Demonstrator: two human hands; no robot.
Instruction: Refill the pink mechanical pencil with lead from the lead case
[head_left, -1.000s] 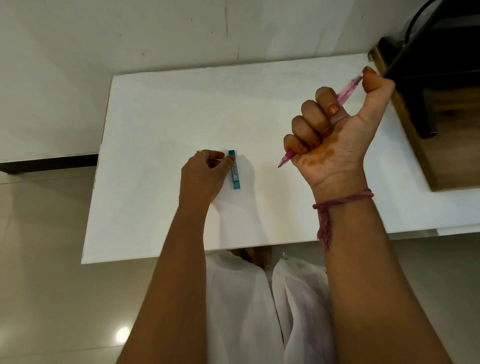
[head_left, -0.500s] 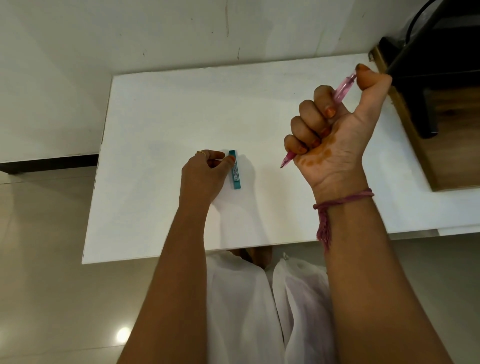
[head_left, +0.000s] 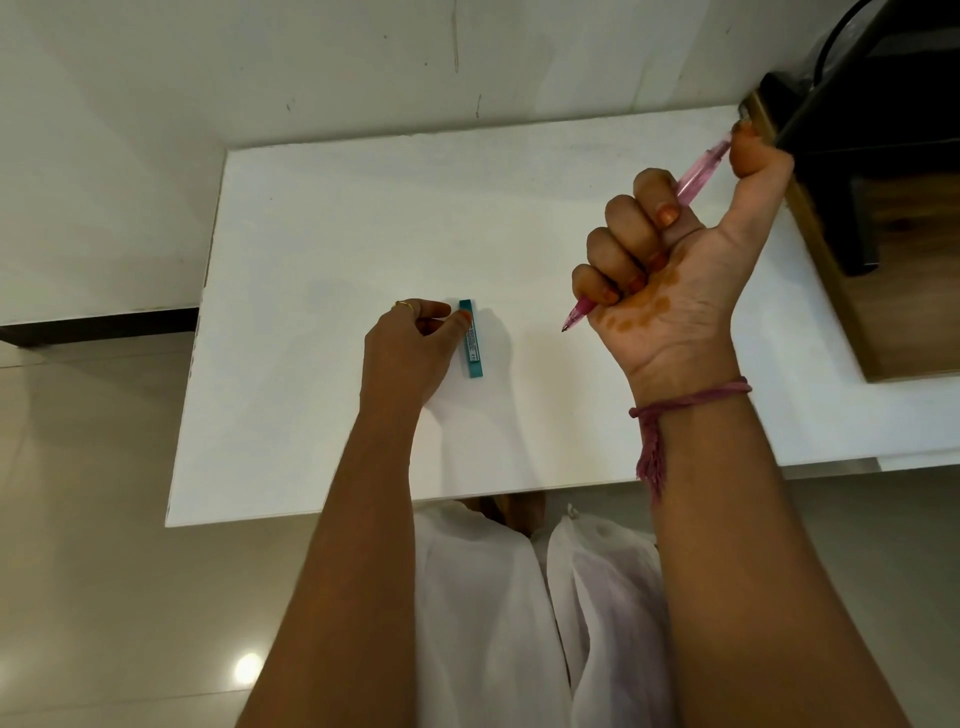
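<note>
My right hand (head_left: 670, 265) is raised above the white table (head_left: 322, 249) in a fist around the translucent pink mechanical pencil (head_left: 698, 174). The pencil's tip points down and left below the fist, and my thumb rests on its top end. A slim teal lead case (head_left: 471, 338) lies flat on the table near the middle. My left hand (head_left: 410, 348) rests on the table just left of the case, fingers curled, thumb tip touching the case's upper left side.
A wooden unit with a black object (head_left: 872, 156) on it stands against the table's right edge, close to my right thumb. A white wall runs behind the table. Tiled floor (head_left: 93, 519) lies to the left and below.
My right thumb has shifted on the pencil's top end, and the pencil tilts slightly differently. My left hand and the lead case have not moved.
</note>
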